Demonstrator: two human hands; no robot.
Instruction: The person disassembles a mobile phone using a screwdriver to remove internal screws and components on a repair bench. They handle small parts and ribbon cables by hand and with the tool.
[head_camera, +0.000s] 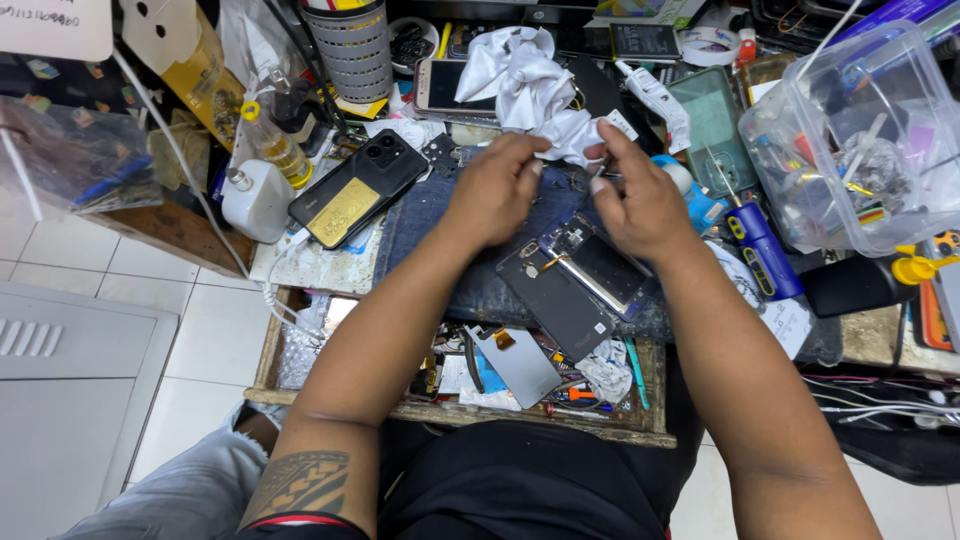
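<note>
Forearms rise from the bottom edge of the head view, the left one tattooed near the elbow, and meet at centre frame above a dark blue work mat (430, 215). Left hand (495, 185), fingers curled downward, pinches a small item at its fingertips; the item is too small to identify. Right hand (640, 200) is likewise nearly closed, forefinger extended toward the left hand's fingertips, gripping what appears to be a thin metal tool (603, 172). Just below the hands, on the mat, lies an opened phone (600, 265) with exposed internals, overlapping a dark back cover (555, 300). A black phone with a gold panel (358, 187) lies at centre left. A white cloth (520, 75) sits at upper centre, a blue screwdriver (762, 250) at right, and a clear plastic box (860, 140) at upper right.
</note>
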